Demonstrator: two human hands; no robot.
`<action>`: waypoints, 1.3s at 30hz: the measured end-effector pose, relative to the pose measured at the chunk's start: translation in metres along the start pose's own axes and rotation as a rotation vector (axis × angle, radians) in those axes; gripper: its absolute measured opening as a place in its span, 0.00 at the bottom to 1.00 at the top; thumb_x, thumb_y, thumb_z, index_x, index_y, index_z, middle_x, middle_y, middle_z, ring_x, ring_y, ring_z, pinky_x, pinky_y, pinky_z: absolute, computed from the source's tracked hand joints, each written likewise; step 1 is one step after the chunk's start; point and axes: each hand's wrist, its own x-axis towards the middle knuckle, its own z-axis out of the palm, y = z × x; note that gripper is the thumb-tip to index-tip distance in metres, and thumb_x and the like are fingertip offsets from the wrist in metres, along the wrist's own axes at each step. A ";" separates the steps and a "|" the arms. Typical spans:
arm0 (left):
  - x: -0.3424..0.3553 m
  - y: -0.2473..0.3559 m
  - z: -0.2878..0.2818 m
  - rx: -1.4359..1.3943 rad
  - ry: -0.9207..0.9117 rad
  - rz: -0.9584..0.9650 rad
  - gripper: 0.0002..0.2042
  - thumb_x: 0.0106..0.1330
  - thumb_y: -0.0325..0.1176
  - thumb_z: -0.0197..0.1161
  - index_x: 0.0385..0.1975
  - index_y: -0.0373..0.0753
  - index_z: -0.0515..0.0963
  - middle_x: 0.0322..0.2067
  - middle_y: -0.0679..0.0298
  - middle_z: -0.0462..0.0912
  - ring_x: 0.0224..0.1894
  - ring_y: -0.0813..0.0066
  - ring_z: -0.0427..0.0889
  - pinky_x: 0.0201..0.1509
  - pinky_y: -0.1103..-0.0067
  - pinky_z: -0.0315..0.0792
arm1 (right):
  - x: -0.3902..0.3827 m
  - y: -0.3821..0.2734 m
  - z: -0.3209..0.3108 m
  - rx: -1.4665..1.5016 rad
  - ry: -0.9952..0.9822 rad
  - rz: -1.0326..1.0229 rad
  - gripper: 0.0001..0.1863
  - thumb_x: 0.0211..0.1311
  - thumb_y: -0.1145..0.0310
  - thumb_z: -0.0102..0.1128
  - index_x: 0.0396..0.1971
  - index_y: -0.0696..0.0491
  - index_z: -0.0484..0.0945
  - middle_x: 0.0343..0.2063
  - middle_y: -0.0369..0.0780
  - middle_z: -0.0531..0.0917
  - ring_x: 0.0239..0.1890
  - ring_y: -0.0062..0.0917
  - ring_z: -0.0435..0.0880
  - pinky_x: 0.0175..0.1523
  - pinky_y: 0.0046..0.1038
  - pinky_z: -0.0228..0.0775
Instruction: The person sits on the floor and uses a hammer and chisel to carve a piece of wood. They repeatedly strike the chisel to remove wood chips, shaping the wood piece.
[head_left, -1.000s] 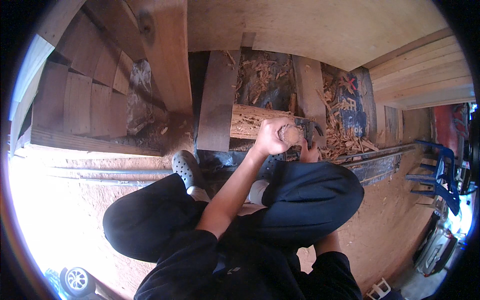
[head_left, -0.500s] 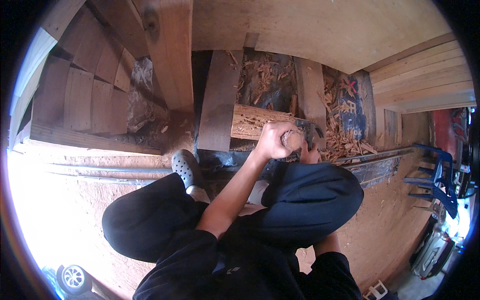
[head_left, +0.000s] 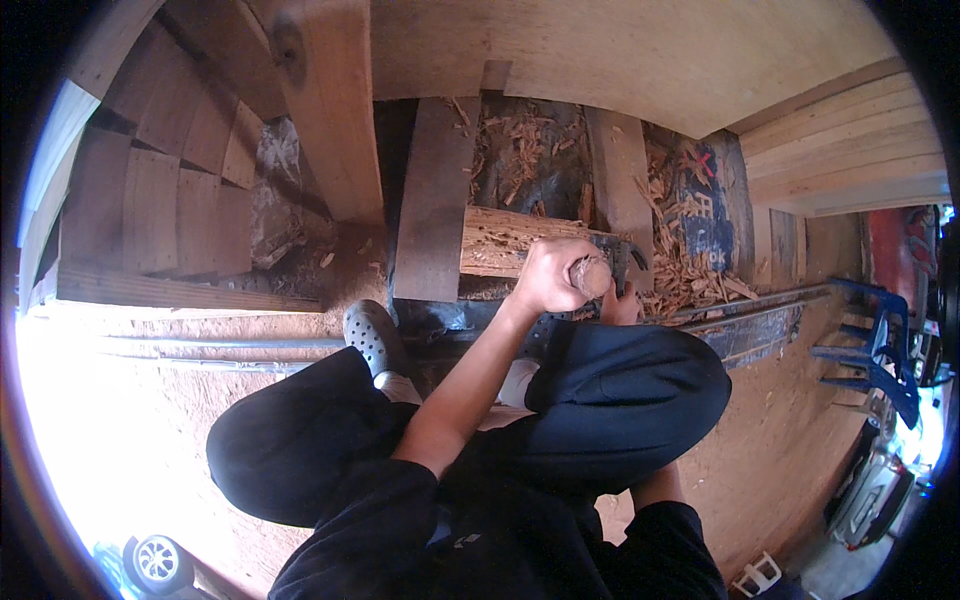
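My left hand [head_left: 550, 275] is closed round a thick tool handle [head_left: 592, 277], its round wooden end facing up; the tool's lower part is hidden beneath the fist. Just right of it, my right hand [head_left: 622, 306] grips a hammer, partly covered by my left hand and knee. The hammer's dark, curved claw head [head_left: 632, 258] shows above the right fingers. Both hands are over the right end of a pale timber piece [head_left: 500, 240] with a pitted, chipped face. That piece lies across a dark board [head_left: 435, 200] and a second board [head_left: 618, 165].
Wood chips [head_left: 690, 280] pile up right of the hands and beyond the timber. A thick wooden post [head_left: 325, 110] rises at left. Large panels [head_left: 620, 60] stand ahead, beside stacked planks [head_left: 850, 150]. My shoe [head_left: 372, 335] is near metal rails [head_left: 240, 347]; a blue chair [head_left: 880, 350] stands right.
The view has shifted slightly. Both hands keep their grips in nearly the same place, and the tool handle's end shows a little farther right.
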 end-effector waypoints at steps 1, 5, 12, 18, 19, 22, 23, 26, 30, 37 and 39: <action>-0.001 0.000 0.001 0.002 -0.017 0.007 0.13 0.33 0.28 0.64 0.25 0.38 0.78 0.24 0.56 0.80 0.27 0.54 0.80 0.30 0.70 0.73 | 0.001 0.003 0.002 0.052 -0.006 -0.038 0.42 0.51 0.36 0.53 0.55 0.58 0.68 0.38 0.60 0.79 0.42 0.55 0.77 0.45 0.47 0.70; -0.005 0.000 0.007 0.039 -0.066 0.044 0.15 0.32 0.28 0.64 0.26 0.38 0.78 0.24 0.56 0.80 0.27 0.54 0.80 0.30 0.70 0.73 | 0.004 0.008 0.007 0.065 -0.011 -0.052 0.41 0.52 0.37 0.54 0.53 0.60 0.69 0.39 0.59 0.79 0.44 0.54 0.77 0.48 0.47 0.69; -0.005 -0.002 0.005 0.035 -0.010 0.028 0.15 0.33 0.26 0.66 0.26 0.36 0.78 0.26 0.54 0.81 0.31 0.58 0.83 0.36 0.74 0.75 | -0.008 -0.014 -0.007 0.043 -0.028 0.033 0.39 0.52 0.39 0.56 0.51 0.60 0.69 0.41 0.59 0.78 0.47 0.52 0.76 0.51 0.45 0.68; 0.001 -0.006 -0.014 -0.048 0.089 -0.136 0.14 0.35 0.24 0.64 0.27 0.35 0.77 0.25 0.61 0.81 0.28 0.72 0.80 0.35 0.78 0.74 | -0.012 -0.019 -0.007 0.047 0.105 -0.063 0.37 0.52 0.39 0.56 0.46 0.61 0.72 0.37 0.57 0.79 0.43 0.52 0.77 0.47 0.43 0.68; 0.002 -0.006 -0.017 -0.069 0.112 -0.152 0.13 0.35 0.23 0.64 0.27 0.35 0.77 0.25 0.62 0.81 0.28 0.74 0.79 0.35 0.79 0.73 | -0.012 -0.018 -0.006 0.022 0.124 -0.057 0.38 0.52 0.38 0.55 0.46 0.62 0.72 0.37 0.57 0.79 0.43 0.53 0.77 0.48 0.44 0.67; 0.003 -0.008 -0.026 -0.137 0.186 -0.230 0.12 0.38 0.20 0.60 0.27 0.34 0.76 0.25 0.67 0.79 0.29 0.81 0.75 0.37 0.82 0.72 | -0.010 -0.014 -0.002 -0.057 0.100 -0.034 0.39 0.53 0.38 0.55 0.46 0.63 0.71 0.36 0.60 0.78 0.42 0.55 0.77 0.46 0.45 0.68; 0.003 -0.009 -0.028 -0.133 0.201 -0.231 0.11 0.39 0.19 0.59 0.27 0.34 0.76 0.25 0.67 0.79 0.29 0.81 0.75 0.37 0.82 0.71 | -0.010 -0.013 -0.002 -0.044 0.085 -0.033 0.39 0.53 0.38 0.54 0.46 0.63 0.71 0.35 0.60 0.78 0.42 0.55 0.77 0.46 0.46 0.68; 0.004 -0.013 -0.032 -0.210 0.246 -0.250 0.12 0.39 0.18 0.58 0.27 0.35 0.75 0.25 0.67 0.78 0.29 0.81 0.75 0.36 0.82 0.70 | -0.011 -0.014 -0.003 -0.029 0.053 -0.010 0.37 0.55 0.38 0.52 0.44 0.62 0.70 0.33 0.60 0.79 0.40 0.57 0.77 0.43 0.47 0.68; 0.004 -0.016 -0.032 -0.327 0.253 -0.249 0.12 0.38 0.16 0.57 0.26 0.34 0.73 0.23 0.66 0.75 0.26 0.81 0.72 0.31 0.84 0.67 | -0.012 -0.019 -0.008 -0.002 -0.005 -0.012 0.36 0.55 0.37 0.51 0.41 0.62 0.70 0.32 0.58 0.79 0.39 0.56 0.77 0.43 0.47 0.68; 0.002 -0.014 -0.025 -0.213 0.150 -0.218 0.12 0.39 0.16 0.56 0.26 0.33 0.73 0.24 0.67 0.75 0.27 0.80 0.72 0.37 0.82 0.69 | -0.013 -0.021 -0.012 0.002 -0.031 0.021 0.37 0.55 0.36 0.50 0.41 0.62 0.70 0.29 0.58 0.79 0.37 0.56 0.78 0.40 0.47 0.68; 0.002 -0.014 -0.024 -0.189 0.120 -0.203 0.12 0.39 0.16 0.56 0.27 0.33 0.73 0.24 0.67 0.76 0.28 0.80 0.73 0.38 0.82 0.69 | -0.013 -0.020 -0.010 0.003 -0.004 0.016 0.37 0.55 0.37 0.51 0.42 0.62 0.70 0.29 0.58 0.79 0.36 0.56 0.78 0.39 0.47 0.68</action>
